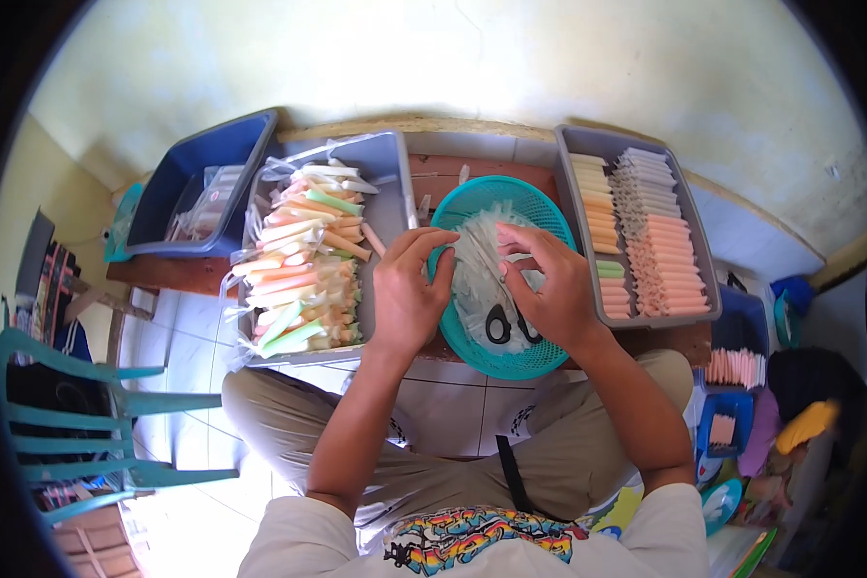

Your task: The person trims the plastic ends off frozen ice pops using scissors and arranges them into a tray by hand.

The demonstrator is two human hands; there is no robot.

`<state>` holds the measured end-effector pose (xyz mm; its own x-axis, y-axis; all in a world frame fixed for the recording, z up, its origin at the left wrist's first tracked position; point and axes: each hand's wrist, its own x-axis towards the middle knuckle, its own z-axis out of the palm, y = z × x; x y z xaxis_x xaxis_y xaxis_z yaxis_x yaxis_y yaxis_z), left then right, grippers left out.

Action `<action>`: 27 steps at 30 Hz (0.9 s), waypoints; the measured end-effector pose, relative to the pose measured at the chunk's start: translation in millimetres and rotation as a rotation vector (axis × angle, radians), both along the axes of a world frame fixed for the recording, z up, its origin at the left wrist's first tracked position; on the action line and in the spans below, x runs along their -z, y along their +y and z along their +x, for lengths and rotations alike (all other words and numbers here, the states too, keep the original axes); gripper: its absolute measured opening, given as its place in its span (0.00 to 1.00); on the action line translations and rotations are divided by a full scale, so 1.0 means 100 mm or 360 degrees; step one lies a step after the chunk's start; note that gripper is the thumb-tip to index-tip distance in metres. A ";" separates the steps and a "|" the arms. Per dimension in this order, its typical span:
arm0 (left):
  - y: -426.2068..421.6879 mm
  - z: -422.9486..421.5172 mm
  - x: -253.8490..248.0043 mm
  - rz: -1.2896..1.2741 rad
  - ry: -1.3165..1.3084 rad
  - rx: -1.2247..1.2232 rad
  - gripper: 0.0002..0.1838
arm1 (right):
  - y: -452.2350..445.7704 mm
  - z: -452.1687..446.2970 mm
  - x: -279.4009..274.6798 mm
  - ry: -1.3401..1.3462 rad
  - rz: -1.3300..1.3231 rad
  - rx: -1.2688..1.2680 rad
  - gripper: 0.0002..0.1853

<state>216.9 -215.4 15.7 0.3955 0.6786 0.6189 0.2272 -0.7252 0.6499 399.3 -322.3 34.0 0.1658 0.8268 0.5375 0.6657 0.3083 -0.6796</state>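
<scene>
My left hand and my right hand are raised over a turquoise mesh basket. Thumb and fingertips of each hand are bent together in a pinch; whatever thin, clear thing may be between them I cannot make out. Inside the basket is a heap of clear plastic strips. A pair of black-handled scissors lies on them, partly hidden by my right hand. Left of my left hand, a grey tray holds a pile of pastel sticks in clear plastic sleeves, some with loose ends.
At right, a grey tray holds neat rows of wrapped pastel sticks. A dark blue bin with plastic packets stands far left. All rest on a low reddish bench against the wall. A green chair is at lower left.
</scene>
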 end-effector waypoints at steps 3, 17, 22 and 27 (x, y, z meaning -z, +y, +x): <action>0.08 -0.19 -0.07 0.0063 0.0015 -0.0071 0.11 | 0.15 -0.11 -0.01 0.0035 0.0008 -0.0035 0.23; 0.33 -1.62 -0.12 0.0089 0.0284 -0.0539 0.10 | 0.98 -1.31 0.04 0.0155 0.0038 -0.0586 0.22; 0.26 -1.98 -0.08 0.0048 0.0311 -0.0571 0.11 | 1.14 -1.65 0.12 -0.0014 0.0024 -0.0705 0.19; 0.15 -2.19 -0.04 0.0066 0.0602 -0.0666 0.10 | 1.22 -1.81 0.21 -0.0047 -0.0082 -0.0783 0.16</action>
